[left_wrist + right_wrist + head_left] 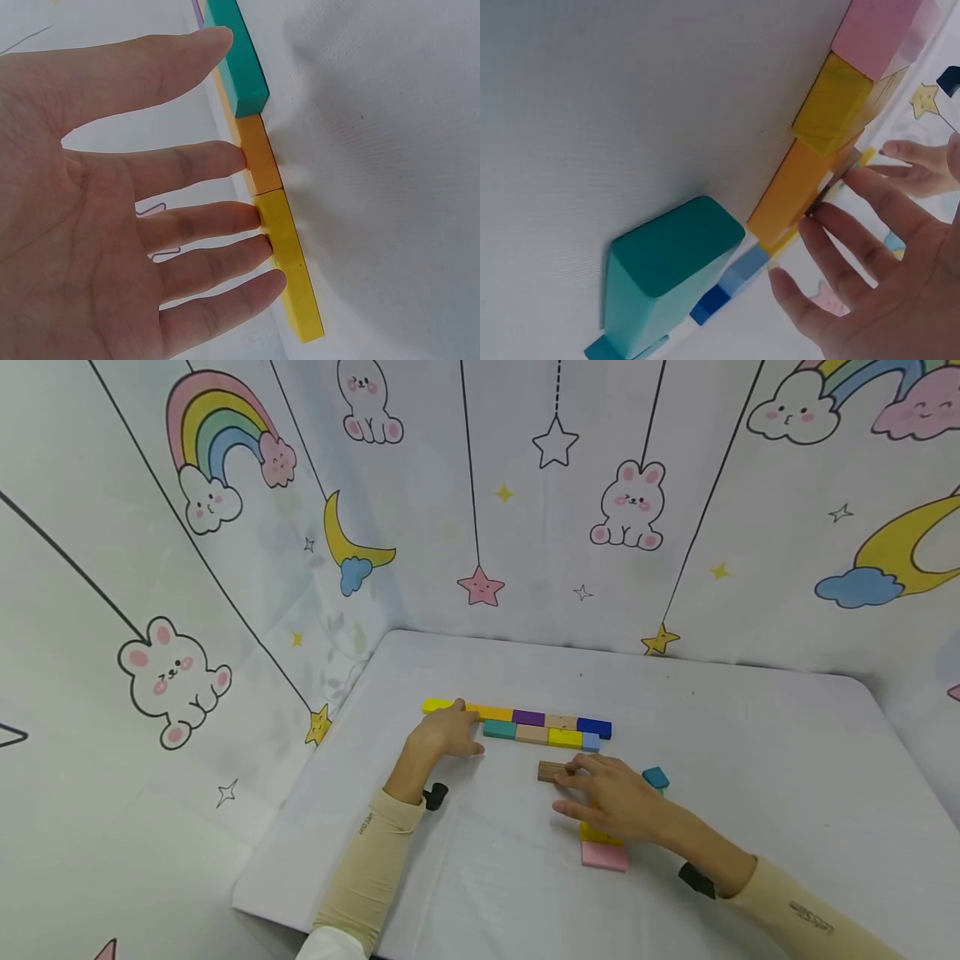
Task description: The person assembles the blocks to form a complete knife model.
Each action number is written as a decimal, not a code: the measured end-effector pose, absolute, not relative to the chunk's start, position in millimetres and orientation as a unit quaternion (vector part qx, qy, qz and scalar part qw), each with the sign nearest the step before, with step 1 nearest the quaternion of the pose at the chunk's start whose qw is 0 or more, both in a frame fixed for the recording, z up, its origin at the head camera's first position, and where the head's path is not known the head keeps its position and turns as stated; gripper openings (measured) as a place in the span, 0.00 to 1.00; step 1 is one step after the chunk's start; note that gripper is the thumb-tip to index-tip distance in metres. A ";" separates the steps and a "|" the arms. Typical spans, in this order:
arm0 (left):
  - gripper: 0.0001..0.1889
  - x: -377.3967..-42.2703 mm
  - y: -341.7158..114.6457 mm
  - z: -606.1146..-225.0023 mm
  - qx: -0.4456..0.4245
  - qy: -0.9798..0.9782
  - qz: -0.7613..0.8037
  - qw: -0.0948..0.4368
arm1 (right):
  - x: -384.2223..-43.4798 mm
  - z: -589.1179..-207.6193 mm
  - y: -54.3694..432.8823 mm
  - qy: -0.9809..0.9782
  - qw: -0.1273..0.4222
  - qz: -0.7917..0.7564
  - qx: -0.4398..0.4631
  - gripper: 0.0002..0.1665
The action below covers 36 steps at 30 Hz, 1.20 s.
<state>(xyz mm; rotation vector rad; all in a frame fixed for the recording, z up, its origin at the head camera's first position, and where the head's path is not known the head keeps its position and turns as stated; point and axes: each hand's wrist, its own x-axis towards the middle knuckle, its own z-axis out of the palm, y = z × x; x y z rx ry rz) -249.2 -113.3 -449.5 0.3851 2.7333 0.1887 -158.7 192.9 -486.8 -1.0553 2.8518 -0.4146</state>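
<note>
A row of end-to-end blocks lies across the table, with a yellow block (291, 270) at its left end and an orange block (262, 157) beside it. My left hand (447, 732) touches these two with straight fingertips, its thumb held apart by the teal block (499, 729) of a second row in front. Nearer me, the right hand (618, 797) reaches over a smaller group, fingertips touching a brown wooden block (551, 772). Under that palm, the orange block (789, 187) is mostly hidden in the head view; a yellow block (600, 835) and pink block (604, 857) show below.
Right of the right hand are teal blocks (655, 777), one standing tall in the right wrist view. Purple (528, 718) and dark blue (595, 728) blocks continue the back row. The white table (750, 760) meets a patterned cloth backdrop (525, 527) behind.
</note>
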 end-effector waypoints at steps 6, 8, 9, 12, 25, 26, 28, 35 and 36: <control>0.36 -248.5 -113.3 -448.8 0.136 0.970 0.066 0.189 | -161.1 -485.4 187.3 0.927 0.043 -0.136 -0.348 0.40; 0.36 -248.2 -113.1 -448.7 0.137 0.970 0.066 0.188 | -162.5 -486.0 185.6 0.925 0.045 -0.135 -0.352 0.41; 0.35 -247.9 -113.4 -448.7 0.137 0.971 0.066 0.187 | -163.2 -486.3 184.6 0.925 0.044 -0.133 -0.354 0.42; 0.35 -247.9 -113.1 -449.3 0.136 0.971 0.066 0.185 | -165.8 -486.8 181.5 0.923 0.045 -0.125 -0.362 0.43; 0.36 -249.6 -114.9 -451.5 0.133 0.971 0.066 0.185 | -173.9 -484.8 165.2 0.920 0.041 -0.105 -0.375 0.37; 0.36 -249.6 -114.9 -451.7 0.132 0.971 0.066 0.185 | -174.6 -484.5 164.1 0.920 0.040 -0.104 -0.376 0.37; 0.36 -249.7 -114.9 -452.2 0.131 0.971 0.067 0.186 | -176.0 -485.2 162.0 0.918 0.036 -0.101 -0.381 0.37; 0.35 -250.2 -114.8 -451.9 0.136 0.970 0.066 0.188 | -180.7 -486.3 155.5 0.915 0.034 -0.085 -0.392 0.37; 0.35 -250.4 -114.7 -451.8 0.136 0.970 0.066 0.188 | -181.5 -486.6 154.6 0.915 0.032 -0.083 -0.394 0.37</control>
